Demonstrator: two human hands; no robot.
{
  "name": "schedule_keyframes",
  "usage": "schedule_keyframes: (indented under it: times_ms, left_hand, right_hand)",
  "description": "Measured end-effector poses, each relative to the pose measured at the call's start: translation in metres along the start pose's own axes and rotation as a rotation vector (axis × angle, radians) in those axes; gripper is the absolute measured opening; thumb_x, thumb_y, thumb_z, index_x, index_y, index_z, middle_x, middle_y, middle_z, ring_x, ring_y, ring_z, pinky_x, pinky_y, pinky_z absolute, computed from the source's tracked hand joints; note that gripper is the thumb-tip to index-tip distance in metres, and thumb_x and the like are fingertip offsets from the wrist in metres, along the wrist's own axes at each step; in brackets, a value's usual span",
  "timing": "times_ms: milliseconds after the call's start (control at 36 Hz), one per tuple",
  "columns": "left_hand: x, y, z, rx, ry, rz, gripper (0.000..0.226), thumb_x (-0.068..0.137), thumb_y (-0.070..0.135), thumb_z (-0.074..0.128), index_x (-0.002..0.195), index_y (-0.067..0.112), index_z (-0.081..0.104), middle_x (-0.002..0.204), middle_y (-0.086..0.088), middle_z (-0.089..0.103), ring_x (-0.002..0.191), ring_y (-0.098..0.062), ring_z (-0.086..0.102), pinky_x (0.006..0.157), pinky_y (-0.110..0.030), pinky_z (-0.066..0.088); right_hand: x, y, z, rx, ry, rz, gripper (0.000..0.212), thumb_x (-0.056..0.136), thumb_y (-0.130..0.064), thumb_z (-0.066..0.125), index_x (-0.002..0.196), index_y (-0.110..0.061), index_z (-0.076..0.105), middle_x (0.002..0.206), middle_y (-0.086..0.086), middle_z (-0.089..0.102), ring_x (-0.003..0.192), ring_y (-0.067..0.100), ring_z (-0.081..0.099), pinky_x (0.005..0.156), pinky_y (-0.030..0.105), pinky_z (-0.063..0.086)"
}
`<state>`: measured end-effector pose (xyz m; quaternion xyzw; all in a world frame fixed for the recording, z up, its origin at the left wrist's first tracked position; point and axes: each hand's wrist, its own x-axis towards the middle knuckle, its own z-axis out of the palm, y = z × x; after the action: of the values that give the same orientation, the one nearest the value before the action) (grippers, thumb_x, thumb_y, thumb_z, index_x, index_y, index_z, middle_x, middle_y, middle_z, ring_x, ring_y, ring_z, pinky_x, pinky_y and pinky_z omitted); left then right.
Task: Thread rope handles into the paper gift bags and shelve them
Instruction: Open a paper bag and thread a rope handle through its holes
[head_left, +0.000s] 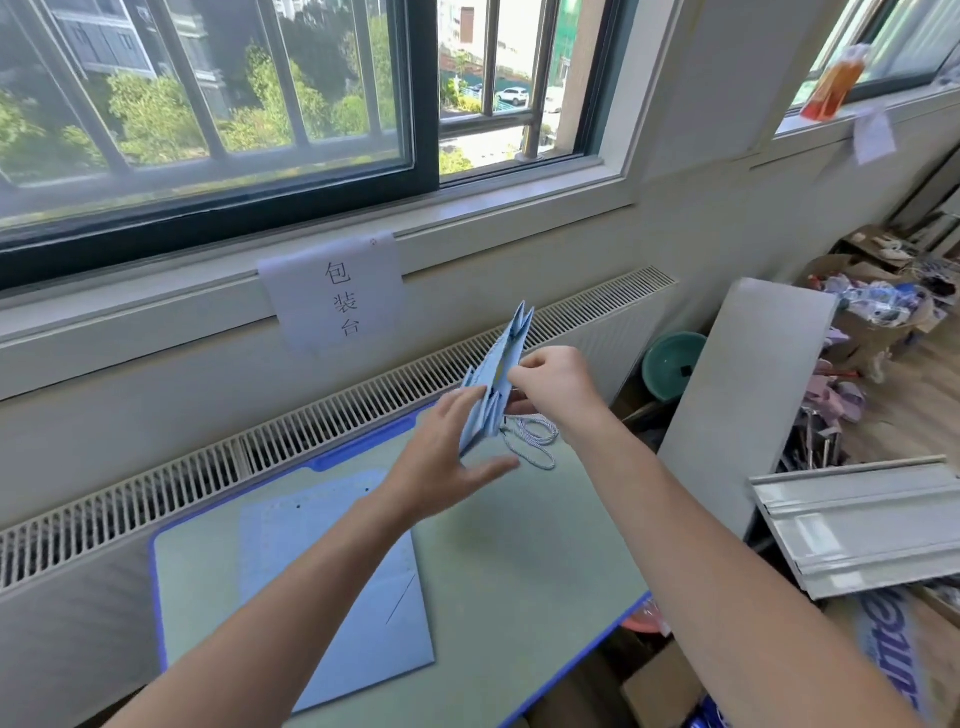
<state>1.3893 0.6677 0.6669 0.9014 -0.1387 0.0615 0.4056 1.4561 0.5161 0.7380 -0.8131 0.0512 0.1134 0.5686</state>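
Note:
A folded light-blue paper gift bag is held edge-on above the small table. My left hand supports it from the left, fingers straight along its side and thumb under its lower end. My right hand pinches at the bag's right face, where a white-and-blue rope handle hangs in loops below. Whether the pinch is on the rope end or on the paper I cannot tell. A stack of flat blue bags with punched holes lies on the table under my left forearm.
A radiator grille runs behind the table beneath the window, with a paper sign taped to the sill. To the right stand a leaning white panel, metal trim pieces, a green basin and cluttered boxes.

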Motion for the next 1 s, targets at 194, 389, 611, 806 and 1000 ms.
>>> schedule_keyframes:
  times_ms: [194,389,611,806,1000]
  left_hand:
    - [0.005,-0.007,-0.005,-0.248,0.447,-0.266,0.012,0.095,0.006,0.056,0.104,0.014,0.055,0.083,0.008,0.058,0.070,-0.004,0.050,0.063,-0.018,0.039]
    - [0.004,-0.037,-0.011,-0.560,0.353,-0.520,0.012,0.097,0.007,0.054,0.098,0.018,0.059,0.098,-0.005,0.067,0.085,-0.018,0.065,0.074,-0.035,0.055]
    - [0.002,-0.084,0.042,-0.285,0.253,-0.874,0.034,0.099,0.027,0.053,0.124,0.004,0.048,0.120,-0.016,0.057,0.112,-0.034,0.055,0.078,-0.037,0.046]
    - [-0.007,-0.103,0.095,0.267,0.068,-0.509,0.048,0.100,0.015,0.040,0.146,0.005,0.034,0.154,-0.013,0.029,0.143,-0.030,0.025,0.114,-0.041,0.027]
    - [-0.015,-0.135,0.155,0.499,-0.222,-0.372,0.050,0.087,0.033,0.040,0.129,0.010,0.057,0.138,-0.017,0.054,0.129,-0.039,0.046,0.091,-0.058,0.048]
  right_hand:
    - [0.014,0.018,0.008,-0.107,0.041,-0.114,0.012,0.094,-0.016,0.053,0.092,-0.011,0.063,0.093,0.004,0.062,0.068,0.014,0.066,0.064,0.029,0.054]
    - [0.042,0.088,-0.006,-0.426,0.092,-0.238,0.016,0.094,-0.024,0.060,0.108,-0.018,0.055,0.116,0.001,0.046,0.109,0.019,0.047,0.088,0.026,0.033]
    - [0.060,0.156,0.018,-0.236,-0.052,-0.122,0.030,0.093,-0.005,0.059,0.120,-0.017,0.051,0.123,-0.006,0.052,0.122,0.011,0.045,0.089,0.010,0.029]
    - [0.069,0.210,0.039,-0.456,-0.114,0.012,0.046,0.097,-0.002,0.045,0.141,-0.014,0.043,0.142,0.008,0.031,0.125,0.021,0.044,0.093,0.014,0.026]
    - [0.076,0.246,0.052,-0.831,0.028,-0.227,0.039,0.091,-0.003,0.052,0.129,-0.003,0.057,0.140,0.024,0.046,0.126,0.042,0.046,0.102,0.049,0.042]
